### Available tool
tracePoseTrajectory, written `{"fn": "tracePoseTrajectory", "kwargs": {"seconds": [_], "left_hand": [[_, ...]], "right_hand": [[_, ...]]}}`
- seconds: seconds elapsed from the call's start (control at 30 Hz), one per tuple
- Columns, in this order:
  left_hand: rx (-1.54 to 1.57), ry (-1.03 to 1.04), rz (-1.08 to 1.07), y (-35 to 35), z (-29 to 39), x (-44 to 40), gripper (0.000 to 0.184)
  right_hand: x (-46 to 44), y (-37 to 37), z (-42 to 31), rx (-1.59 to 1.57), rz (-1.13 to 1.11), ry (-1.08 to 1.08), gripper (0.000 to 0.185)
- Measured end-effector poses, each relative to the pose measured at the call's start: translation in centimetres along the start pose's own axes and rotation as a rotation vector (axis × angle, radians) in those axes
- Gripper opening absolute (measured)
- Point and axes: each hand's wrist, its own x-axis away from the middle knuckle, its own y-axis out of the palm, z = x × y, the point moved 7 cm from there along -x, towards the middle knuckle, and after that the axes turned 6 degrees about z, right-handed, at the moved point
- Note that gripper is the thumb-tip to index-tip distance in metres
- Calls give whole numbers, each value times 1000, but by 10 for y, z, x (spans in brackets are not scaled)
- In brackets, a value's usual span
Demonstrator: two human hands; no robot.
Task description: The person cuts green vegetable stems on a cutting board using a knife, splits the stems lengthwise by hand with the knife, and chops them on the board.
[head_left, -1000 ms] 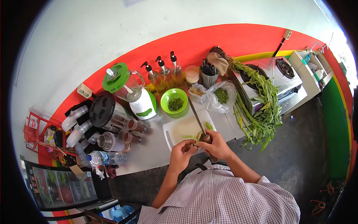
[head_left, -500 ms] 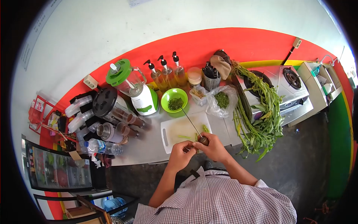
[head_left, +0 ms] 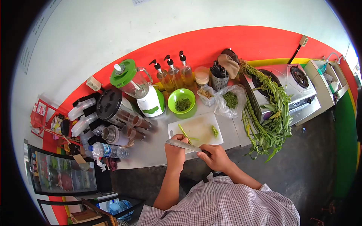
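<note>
My right hand [head_left: 217, 158] is wrapped around the dark handle of a knife [head_left: 183, 145]. The blade points left and lies across the front of my left hand [head_left: 175, 155]. My left hand is closed on a thin green stem [head_left: 183, 131], which sticks up from the fingers over the board; the fingertips are partly hidden by the blade. Just beyond both hands lies a white cutting board [head_left: 174, 128]. Another short stem piece [head_left: 194, 139] rests on it, and a little pile of cut green bits [head_left: 215, 131] sits at its right side.
Behind the board stands a green bowl [head_left: 172, 101] with chopped greens inside. A plastic bag of greens [head_left: 230, 101] is to its right, then long leafy stalks [head_left: 271, 113] draped over a gas stove [head_left: 288, 81]. At the left are a blender [head_left: 149, 101], cups and a water bottle [head_left: 107, 150].
The knife has swung from pointing away over the board to pointing left across my left hand. My hands have moved slightly apart, and a stem now rises from my left hand.
</note>
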Motion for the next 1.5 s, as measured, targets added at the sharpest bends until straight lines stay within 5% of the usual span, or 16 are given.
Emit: {"fn": "tracePoseTrajectory", "kwargs": {"seconds": [0.73,1.5], "left_hand": [[175,-48,18,-19,-23,6,11],[72,93,-211,52,-42,45,14]], "right_hand": [[2,15,14,-34,-96,41,29],[36,-23,33,-99,81,154,24]]}}
